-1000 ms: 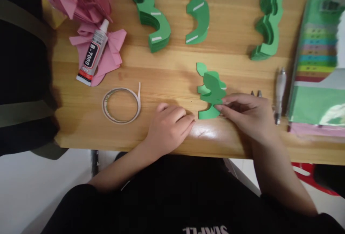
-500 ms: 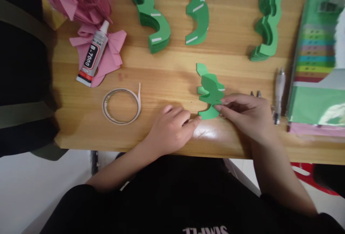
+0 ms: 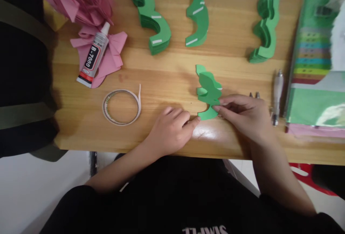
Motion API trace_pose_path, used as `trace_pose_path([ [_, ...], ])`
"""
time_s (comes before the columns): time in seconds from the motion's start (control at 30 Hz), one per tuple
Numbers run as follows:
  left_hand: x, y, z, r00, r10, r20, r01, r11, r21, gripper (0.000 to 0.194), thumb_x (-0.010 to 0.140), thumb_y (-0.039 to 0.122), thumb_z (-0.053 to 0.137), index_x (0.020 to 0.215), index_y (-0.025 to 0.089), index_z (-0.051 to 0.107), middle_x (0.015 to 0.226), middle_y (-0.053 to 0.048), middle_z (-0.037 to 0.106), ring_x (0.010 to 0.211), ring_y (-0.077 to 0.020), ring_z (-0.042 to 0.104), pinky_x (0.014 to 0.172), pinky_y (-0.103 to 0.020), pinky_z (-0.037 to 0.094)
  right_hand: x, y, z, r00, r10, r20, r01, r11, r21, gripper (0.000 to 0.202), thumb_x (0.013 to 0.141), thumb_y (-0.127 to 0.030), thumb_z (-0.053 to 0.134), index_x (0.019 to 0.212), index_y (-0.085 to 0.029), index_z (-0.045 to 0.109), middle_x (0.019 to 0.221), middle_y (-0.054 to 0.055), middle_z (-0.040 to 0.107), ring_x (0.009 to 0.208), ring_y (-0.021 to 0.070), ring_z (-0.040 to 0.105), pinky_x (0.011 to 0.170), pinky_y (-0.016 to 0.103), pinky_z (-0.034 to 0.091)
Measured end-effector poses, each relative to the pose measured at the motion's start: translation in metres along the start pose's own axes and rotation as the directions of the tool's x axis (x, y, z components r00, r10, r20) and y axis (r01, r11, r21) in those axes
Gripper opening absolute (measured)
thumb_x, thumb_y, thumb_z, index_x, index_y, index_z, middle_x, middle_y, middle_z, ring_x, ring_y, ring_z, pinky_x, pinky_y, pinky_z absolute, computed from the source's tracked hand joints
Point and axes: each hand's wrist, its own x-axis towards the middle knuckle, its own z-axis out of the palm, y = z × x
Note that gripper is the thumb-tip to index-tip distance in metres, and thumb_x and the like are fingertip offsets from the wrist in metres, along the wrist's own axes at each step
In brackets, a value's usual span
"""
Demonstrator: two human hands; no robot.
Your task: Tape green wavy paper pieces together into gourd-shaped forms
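Note:
Two wavy green paper cutouts overlap on the wooden table in front of me. The upper cutout (image 3: 210, 85) is raised and tilted, with a white strip at its right edge. Below it, the other cutout (image 3: 207, 114) lies flat, its ends showing past the upper one. My right hand (image 3: 242, 113) pinches the upper cutout at its lower right end between thumb and forefinger. With its fingers curled on the table, my left hand (image 3: 172, 130) presses its thumb tip on the bottom left corner of the lower cutout.
Left of my hands lies a tape roll (image 3: 121, 122). A glue tube (image 3: 93, 58) rests on pink paper pieces (image 3: 114, 52). Green cutout stacks (image 3: 159, 29) stand along the back, some with white strips. A pen (image 3: 277, 94) and paper packs (image 3: 309, 104) are at right.
The raised cutout has shifted slightly left and up in my right hand's pinch. My left hand stays in place, and the view has moved very slightly.

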Motion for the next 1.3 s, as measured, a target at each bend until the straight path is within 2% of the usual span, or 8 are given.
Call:
trace_pose_path([
  [0.17, -0.001, 0.002, -0.002, 0.999, 0.028, -0.024, -0.026, 0.995, 0.093, 0.015, 0.094, 0.017, 0.053, 0.094, 0.015, 0.067, 0.082, -0.003, 0.067, 0.076, -0.0163, 0.056, 0.067, -0.031, 0.035, 0.0, 0.0, 0.0, 0.999, 0.03, 0.027, -0.031, 0.999, 0.037, 0.015, 0.068, -0.032, 0.078, 0.075, -0.02, 0.071, 0.07, 0.002, 0.072, 0.057, 0.0127, 0.062, 0.049, 0.025, 0.051],
  [0.27, 0.0, -0.002, -0.006, 0.987, 0.157, 0.018, -0.158, 0.98, 0.118, 0.021, 0.095, 0.013, 0.047, 0.099, 0.012, 0.067, 0.109, -0.007, 0.069, 0.102, -0.0209, 0.058, 0.08, -0.033, 0.04, 0.0, -0.002, 0.0, 0.997, 0.039, 0.06, -0.041, 0.998, 0.04, 0.019, 0.07, -0.035, 0.076, 0.076, -0.019, 0.07, 0.067, 0.002, 0.068, 0.053, 0.0116, 0.058, 0.047, 0.024, 0.048],
  [0.33, 0.001, -0.005, -0.008, 0.97, 0.235, 0.061, -0.241, 0.964, 0.116, 0.025, 0.096, 0.011, 0.043, 0.099, 0.011, 0.068, 0.117, -0.007, 0.068, 0.111, -0.0221, 0.055, 0.084, -0.033, 0.041, 0.0, -0.006, 0.001, 0.997, 0.013, 0.074, -0.015, 0.999, 0.032, 0.018, 0.072, -0.035, 0.074, 0.079, -0.018, 0.069, 0.066, 0.001, 0.065, 0.052, 0.0102, 0.055, 0.046, 0.023, 0.045],
  [0.47, 0.004, -0.012, -0.01, 0.955, 0.281, 0.093, -0.291, 0.95, 0.115, 0.026, 0.097, 0.012, 0.042, 0.098, 0.011, 0.068, 0.115, -0.008, 0.068, 0.107, -0.0216, 0.057, 0.084, -0.033, 0.042, 0.002, -0.013, 0.007, 0.996, -0.065, 0.068, 0.066, 0.998, -0.014, 0.019, 0.075, -0.034, 0.07, 0.085, -0.019, 0.068, 0.069, 0.0, 0.062, 0.051, 0.0088, 0.049, 0.045, 0.023, 0.041],
  [0.6, 0.005, -0.014, -0.008, 0.963, 0.261, 0.061, -0.266, 0.958, 0.102, 0.026, 0.098, 0.015, 0.041, 0.102, 0.012, 0.066, 0.107, -0.009, 0.068, 0.102, -0.021, 0.059, 0.087, -0.034, 0.043, 0.006, -0.014, 0.016, 0.995, -0.085, 0.046, 0.089, 0.992, -0.093, 0.018, 0.078, -0.035, 0.068, 0.084, -0.018, 0.069, 0.068, 0.0, 0.062, 0.051, 0.0088, 0.046, 0.046, 0.024, 0.039],
  [0.9, 0.009, -0.013, -0.005, 0.971, 0.238, -0.004, -0.237, 0.968, 0.086, 0.016, 0.094, 0.016, 0.051, 0.092, 0.009, 0.065, 0.096, -0.007, 0.065, 0.109, -0.0245, 0.059, 0.095, -0.036, 0.049, 0.009, -0.01, 0.017, 0.995, 0.015, -0.103, -0.025, 0.995, -0.095, 0.02, 0.077, -0.038, 0.068, 0.075, -0.017, 0.069, 0.06, 0.001, 0.063, 0.05, 0.011, 0.051, 0.045, 0.024, 0.04],
  [1.03, 0.013, -0.015, -0.005, 0.97, 0.241, -0.001, -0.241, 0.969, 0.058, 0.014, 0.091, 0.015, 0.054, 0.083, 0.009, 0.064, 0.095, -0.008, 0.064, 0.113, -0.0279, 0.058, 0.101, -0.04, 0.049, 0.01, -0.015, 0.018, 0.991, 0.04, -0.131, -0.053, 0.994, -0.097, 0.02, 0.075, -0.038, 0.069, 0.072, -0.018, 0.069, 0.06, 0.002, 0.065, 0.049, 0.0118, 0.053, 0.045, 0.024, 0.043],
  [1.3, 0.014, -0.016, -0.004, 0.972, 0.234, -0.007, -0.234, 0.971, 0.04, 0.008, 0.087, 0.012, 0.058, 0.082, 0.01, 0.065, 0.087, -0.006, 0.063, 0.105, -0.0281, 0.062, 0.101, -0.044, 0.051, 0.011, -0.017, 0.018, 0.989, 0.03, -0.145, -0.051, 0.988, -0.145, 0.016, 0.076, -0.034, 0.068, 0.069, -0.019, 0.07, 0.06, 0.002, 0.067, 0.048, 0.0117, 0.053, 0.043, 0.024, 0.043],
])
